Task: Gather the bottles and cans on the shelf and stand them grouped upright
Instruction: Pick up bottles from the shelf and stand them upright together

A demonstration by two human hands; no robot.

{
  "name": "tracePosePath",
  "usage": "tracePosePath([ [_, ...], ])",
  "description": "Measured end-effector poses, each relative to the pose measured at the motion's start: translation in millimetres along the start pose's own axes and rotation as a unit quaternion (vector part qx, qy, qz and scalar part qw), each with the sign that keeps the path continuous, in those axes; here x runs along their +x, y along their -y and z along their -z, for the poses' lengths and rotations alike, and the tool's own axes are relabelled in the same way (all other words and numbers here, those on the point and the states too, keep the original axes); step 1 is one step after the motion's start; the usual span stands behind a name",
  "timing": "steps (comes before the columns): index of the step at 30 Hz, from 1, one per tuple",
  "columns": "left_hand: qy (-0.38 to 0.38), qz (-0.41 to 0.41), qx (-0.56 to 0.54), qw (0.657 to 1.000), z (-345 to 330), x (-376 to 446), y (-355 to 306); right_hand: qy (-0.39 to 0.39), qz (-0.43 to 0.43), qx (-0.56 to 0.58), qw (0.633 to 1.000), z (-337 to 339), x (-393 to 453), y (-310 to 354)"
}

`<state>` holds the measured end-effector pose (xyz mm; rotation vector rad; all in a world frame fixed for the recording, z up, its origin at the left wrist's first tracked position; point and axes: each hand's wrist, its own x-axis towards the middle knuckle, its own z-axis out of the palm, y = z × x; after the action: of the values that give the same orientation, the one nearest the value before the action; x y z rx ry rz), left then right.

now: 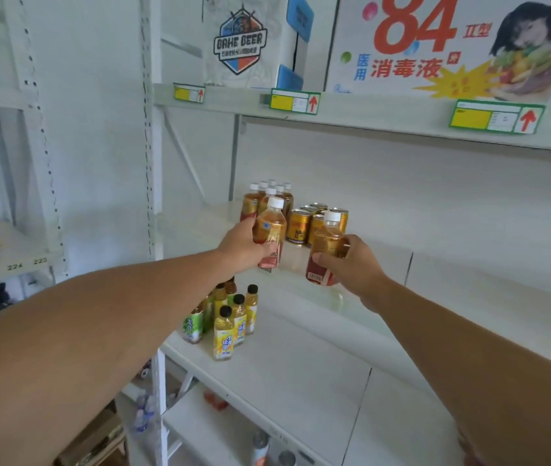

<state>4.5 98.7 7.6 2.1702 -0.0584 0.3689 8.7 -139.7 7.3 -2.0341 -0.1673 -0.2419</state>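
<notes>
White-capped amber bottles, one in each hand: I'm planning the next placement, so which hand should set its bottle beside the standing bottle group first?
Probably the left hand. Its white-capped amber bottle is right beside the standing bottle group; the right hand holds its bottle before the gold cans.

two white-capped tea bottles (270, 230) (326, 250) held upright near standing bottles (267, 196), gold cans (314, 220).

At twelve o'clock, a white carton (239, 38) reads "BAHE BEER"; at one o'clock, a box (435, 45) reads "84 消毒液" (red print); at nine o'clock, a shelf edge (8, 269) shows 225, 224.
</notes>
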Motion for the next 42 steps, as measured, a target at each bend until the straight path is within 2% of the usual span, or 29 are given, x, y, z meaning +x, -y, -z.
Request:
tracePosePath([
  [9, -0.044, 0.042, -0.02, 0.998, 33, 39, 41, 0.026, 0.025, -0.005, 0.999, -57, 52, 25],
  [15, -0.064, 0.057, 0.017, 0.996, 49, 64, 51, 0.058, 0.04, -0.005, 0.997, -87, 105, 21],
  [22, -0.048, 0.059, 0.027, 0.997, 59, 107, 80, 0.077, 0.051, -0.01, 0.996, -133, 138, 14],
  [28, 0.019, 0.059, -0.029, 0.998, 55, 145, 107, 0.046, 0.046, -0.081, 0.995, -154, 162, 16],
  [36, 0.066, 0.037, -0.056, 0.996, 59, 194, 138, 0.008, 0.008, -0.06, 0.998, -178, 183, 14],
  [39, 0.078, 0.025, -0.055, 0.995, 59, 203, 146, -0.04, 0.032, -0.067, 0.996, -185, 182, 9],
  [42, 0.091, -0.008, -0.044, 0.995, 55, 208, 151, -0.08, 0.039, -0.014, 0.996, -192, 176, -1],
])
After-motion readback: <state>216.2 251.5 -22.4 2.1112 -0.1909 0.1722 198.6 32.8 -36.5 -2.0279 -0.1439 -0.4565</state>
